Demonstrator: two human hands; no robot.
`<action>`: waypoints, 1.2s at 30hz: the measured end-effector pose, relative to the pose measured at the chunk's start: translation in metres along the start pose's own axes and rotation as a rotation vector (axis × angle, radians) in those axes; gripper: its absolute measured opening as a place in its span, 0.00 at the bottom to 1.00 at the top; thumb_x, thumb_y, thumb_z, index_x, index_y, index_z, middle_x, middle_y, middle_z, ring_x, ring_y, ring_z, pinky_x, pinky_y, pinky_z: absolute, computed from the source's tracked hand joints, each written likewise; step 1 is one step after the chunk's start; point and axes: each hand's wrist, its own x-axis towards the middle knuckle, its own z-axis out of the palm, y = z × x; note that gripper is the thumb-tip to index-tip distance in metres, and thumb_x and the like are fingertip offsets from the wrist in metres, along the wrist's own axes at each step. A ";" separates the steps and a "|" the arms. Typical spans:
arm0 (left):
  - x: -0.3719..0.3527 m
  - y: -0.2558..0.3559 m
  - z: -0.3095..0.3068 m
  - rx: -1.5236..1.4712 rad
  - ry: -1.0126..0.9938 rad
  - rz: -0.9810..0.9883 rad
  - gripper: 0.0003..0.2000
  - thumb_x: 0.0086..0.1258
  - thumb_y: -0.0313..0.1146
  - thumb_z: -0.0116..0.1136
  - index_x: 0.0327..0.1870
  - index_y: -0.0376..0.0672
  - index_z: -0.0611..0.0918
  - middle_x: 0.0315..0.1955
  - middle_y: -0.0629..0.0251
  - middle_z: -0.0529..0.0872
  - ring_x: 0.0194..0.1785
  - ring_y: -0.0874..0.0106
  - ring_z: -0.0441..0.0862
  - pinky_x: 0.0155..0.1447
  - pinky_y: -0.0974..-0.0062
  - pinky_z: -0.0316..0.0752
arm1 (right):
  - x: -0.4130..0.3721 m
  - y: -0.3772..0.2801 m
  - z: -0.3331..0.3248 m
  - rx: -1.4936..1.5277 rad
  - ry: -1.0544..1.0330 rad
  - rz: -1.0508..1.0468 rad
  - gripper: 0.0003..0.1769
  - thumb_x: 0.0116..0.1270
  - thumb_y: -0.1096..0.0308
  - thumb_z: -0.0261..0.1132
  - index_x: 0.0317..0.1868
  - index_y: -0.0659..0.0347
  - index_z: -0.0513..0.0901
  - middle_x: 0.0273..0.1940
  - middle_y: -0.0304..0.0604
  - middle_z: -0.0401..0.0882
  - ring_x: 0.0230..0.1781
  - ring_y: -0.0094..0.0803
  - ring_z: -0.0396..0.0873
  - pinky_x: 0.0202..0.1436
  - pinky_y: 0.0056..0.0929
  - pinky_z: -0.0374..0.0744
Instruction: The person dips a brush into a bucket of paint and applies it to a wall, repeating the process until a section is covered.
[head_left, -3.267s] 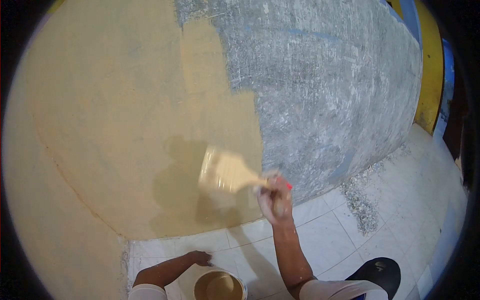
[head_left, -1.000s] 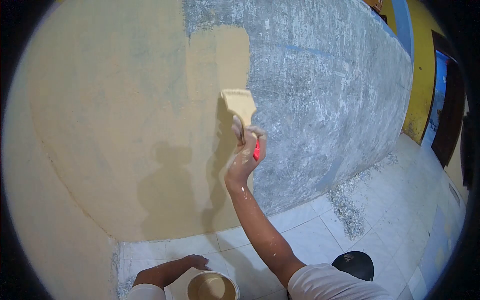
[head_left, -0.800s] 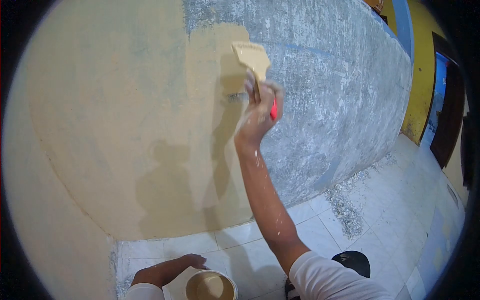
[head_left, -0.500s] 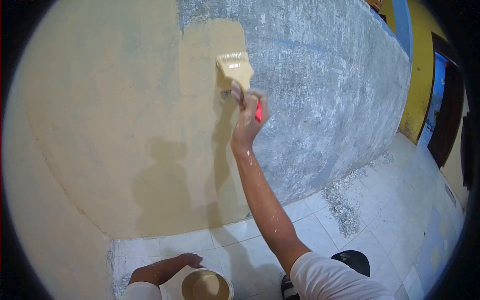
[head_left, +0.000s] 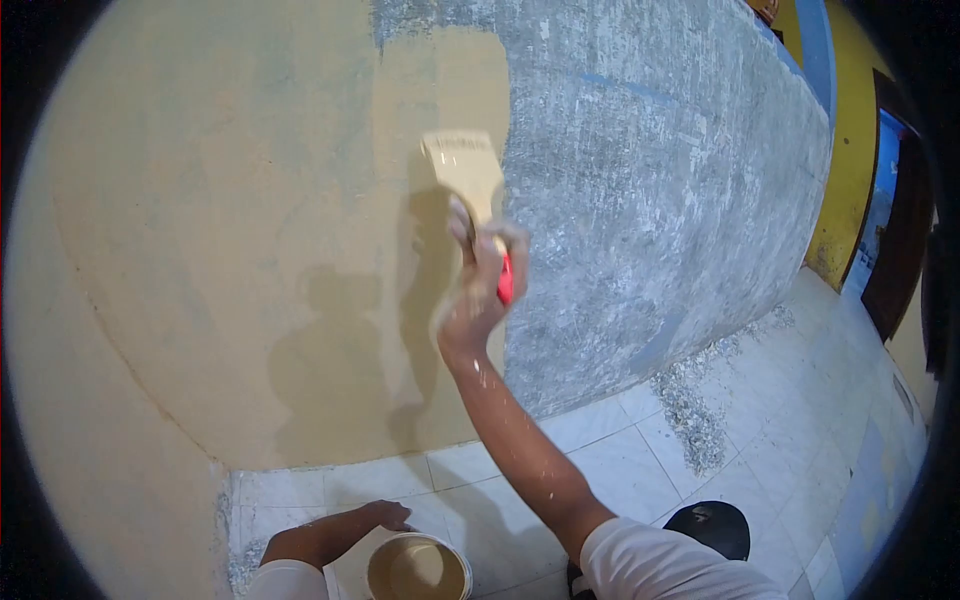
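My right hand (head_left: 482,275) is closed around the handle of a wide paintbrush (head_left: 470,172), part of which shows red. Beige paint covers the brush head and bristles, which point up against the wall (head_left: 620,200). Around the brush the surface is beige, and to its right lies bare, scraped grey-blue. Low in the view, my left hand (head_left: 388,516) curls at the far side of a white paint bucket (head_left: 465,572), its fingers partly hidden. Beige paint (head_left: 405,572) fills part of the bucket.
White floor tiles (head_left: 590,455) meet the foot of the wall. Scraped-off flakes (head_left: 692,420) lie along the base on the right. A dark shoe (head_left: 712,528) stands at lower right. Farther right are a yellow wall (head_left: 845,180) and a brown door (head_left: 895,240).
My right hand and the paintbrush have moved down the wall and slightly left. My left hand and the bucket stay almost where they were.
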 end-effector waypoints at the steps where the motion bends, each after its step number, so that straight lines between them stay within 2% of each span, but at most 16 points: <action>1: 0.004 -0.002 0.003 0.005 0.012 0.001 0.41 0.68 0.70 0.45 0.57 0.33 0.77 0.53 0.42 0.83 0.58 0.48 0.80 0.62 0.51 0.74 | 0.015 0.002 0.015 0.019 -0.045 -0.046 0.05 0.76 0.74 0.50 0.46 0.65 0.71 0.44 0.47 0.76 0.54 0.43 0.82 0.61 0.36 0.79; 3: 0.019 -0.011 0.015 0.015 0.033 0.002 0.41 0.68 0.71 0.45 0.57 0.33 0.77 0.52 0.41 0.83 0.58 0.47 0.80 0.62 0.51 0.74 | 0.052 0.004 0.050 0.083 -0.093 -0.070 0.06 0.74 0.71 0.54 0.40 0.66 0.74 0.39 0.38 0.73 0.51 0.36 0.84 0.55 0.32 0.81; 8: 0.008 -0.002 0.007 0.003 0.034 -0.007 0.42 0.67 0.72 0.44 0.58 0.33 0.76 0.53 0.41 0.82 0.58 0.47 0.80 0.62 0.51 0.74 | 0.103 0.028 0.090 0.053 -0.172 -0.121 0.06 0.74 0.73 0.53 0.39 0.67 0.73 0.38 0.39 0.75 0.48 0.33 0.83 0.53 0.28 0.78; 11: 0.000 0.003 0.004 0.002 0.048 -0.007 0.43 0.67 0.72 0.43 0.58 0.32 0.76 0.52 0.41 0.82 0.58 0.47 0.80 0.62 0.51 0.74 | 0.086 0.043 0.074 -0.029 -0.136 -0.105 0.05 0.74 0.74 0.52 0.40 0.68 0.73 0.39 0.40 0.75 0.48 0.32 0.83 0.52 0.27 0.78; 14: 0.009 -0.003 0.009 0.010 0.071 -0.002 0.44 0.67 0.73 0.43 0.57 0.31 0.76 0.51 0.41 0.83 0.57 0.47 0.80 0.62 0.51 0.74 | 0.042 0.036 0.051 -0.020 -0.053 0.039 0.05 0.73 0.75 0.52 0.41 0.67 0.74 0.38 0.39 0.75 0.48 0.31 0.83 0.52 0.27 0.78; 21: 0.013 -0.009 0.018 0.024 0.091 0.021 0.41 0.68 0.71 0.44 0.53 0.32 0.77 0.49 0.40 0.84 0.56 0.47 0.81 0.60 0.51 0.76 | -0.037 0.012 0.014 -0.014 0.060 0.169 0.06 0.76 0.74 0.50 0.41 0.67 0.73 0.43 0.40 0.73 0.55 0.35 0.82 0.59 0.32 0.79; 24: 0.015 -0.010 0.022 0.013 0.134 0.021 0.40 0.68 0.71 0.45 0.53 0.33 0.78 0.47 0.41 0.84 0.55 0.46 0.82 0.58 0.51 0.76 | -0.019 0.002 0.029 0.021 0.034 0.123 0.06 0.76 0.74 0.50 0.42 0.66 0.73 0.42 0.40 0.73 0.56 0.36 0.82 0.59 0.33 0.79; 30: 0.020 -0.010 0.018 0.013 0.058 -0.003 0.43 0.66 0.73 0.43 0.55 0.33 0.77 0.49 0.41 0.84 0.55 0.46 0.81 0.58 0.51 0.76 | 0.067 0.010 0.074 0.080 -0.084 -0.071 0.06 0.75 0.74 0.51 0.41 0.66 0.73 0.40 0.40 0.73 0.53 0.35 0.83 0.57 0.33 0.80; 31: 0.023 -0.012 0.022 0.017 0.072 0.003 0.43 0.66 0.74 0.43 0.55 0.33 0.77 0.49 0.40 0.84 0.55 0.46 0.81 0.58 0.50 0.76 | 0.072 0.016 0.074 0.064 -0.099 -0.051 0.06 0.74 0.73 0.52 0.41 0.67 0.73 0.40 0.40 0.73 0.52 0.35 0.83 0.57 0.33 0.80; 33: 0.029 -0.017 0.028 0.025 0.100 0.013 0.44 0.66 0.75 0.42 0.56 0.32 0.77 0.50 0.40 0.83 0.55 0.46 0.81 0.58 0.50 0.76 | 0.077 0.030 0.065 0.035 -0.128 -0.011 0.06 0.74 0.72 0.53 0.40 0.67 0.73 0.40 0.40 0.73 0.51 0.34 0.83 0.56 0.32 0.80; 36: 0.020 -0.012 0.020 0.012 0.079 0.038 0.46 0.65 0.75 0.41 0.56 0.31 0.77 0.49 0.39 0.83 0.55 0.45 0.81 0.59 0.49 0.75 | 0.042 0.041 0.035 -0.071 -0.103 0.013 0.07 0.74 0.71 0.53 0.40 0.67 0.73 0.40 0.40 0.73 0.51 0.35 0.83 0.55 0.31 0.80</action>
